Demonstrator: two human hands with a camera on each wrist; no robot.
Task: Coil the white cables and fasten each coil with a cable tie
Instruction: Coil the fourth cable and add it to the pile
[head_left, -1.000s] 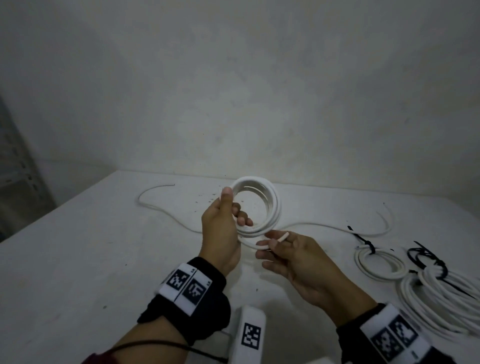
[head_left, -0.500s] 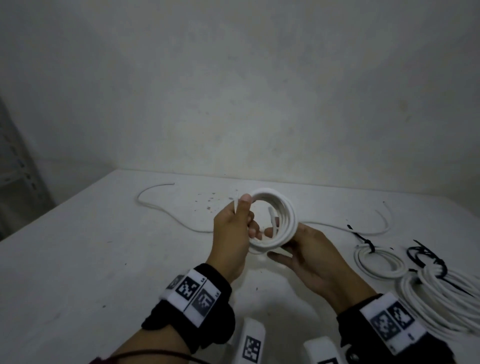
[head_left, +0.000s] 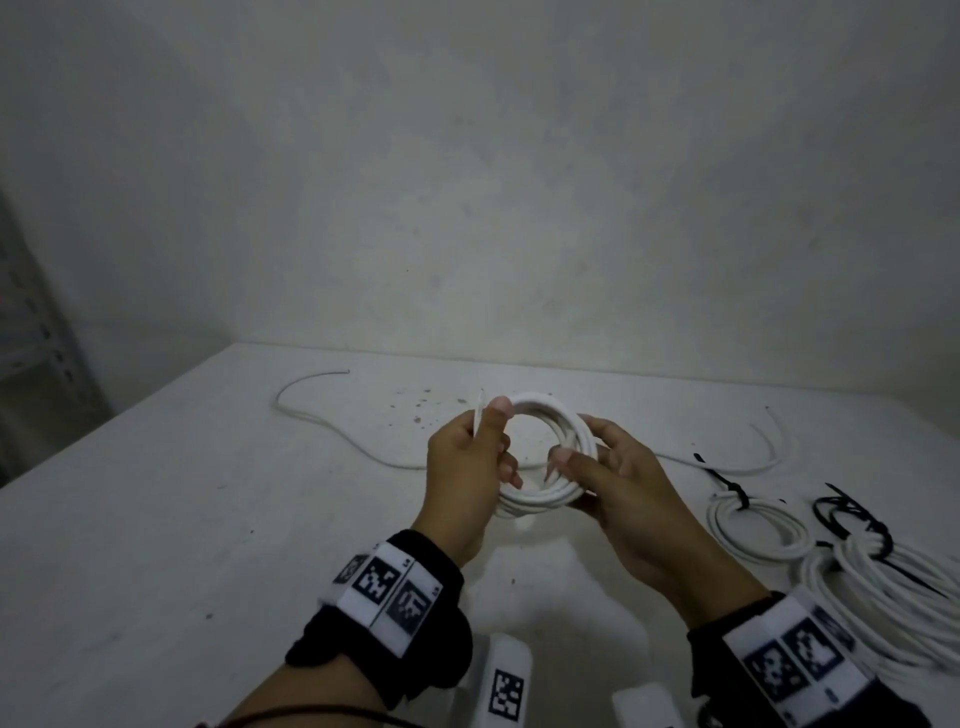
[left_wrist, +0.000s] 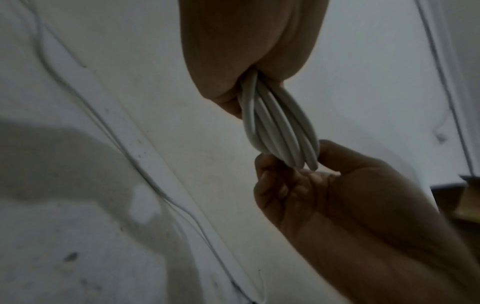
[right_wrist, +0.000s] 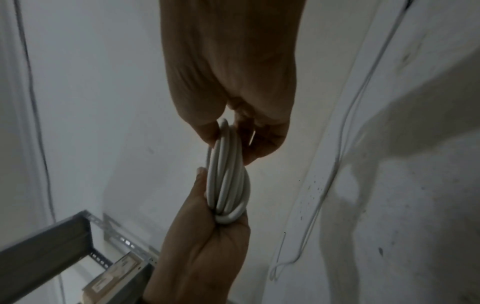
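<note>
both hands (head_left: 470, 467) (head_left: 621, 483) grip one white cable coil (head_left: 545, 415) above table (head_left: 156, 519).

The head camera looked forward and down from behind both wrists, taking in the desk (head_left: 156, 519) and wall beyond the fingers (head_left: 498, 415). Each wrist camera sat close, facing along its palm. All three views shared the white coil (head_left: 540, 499) (left_wrist: 280, 131) (right_wrist: 228, 181).
</note>
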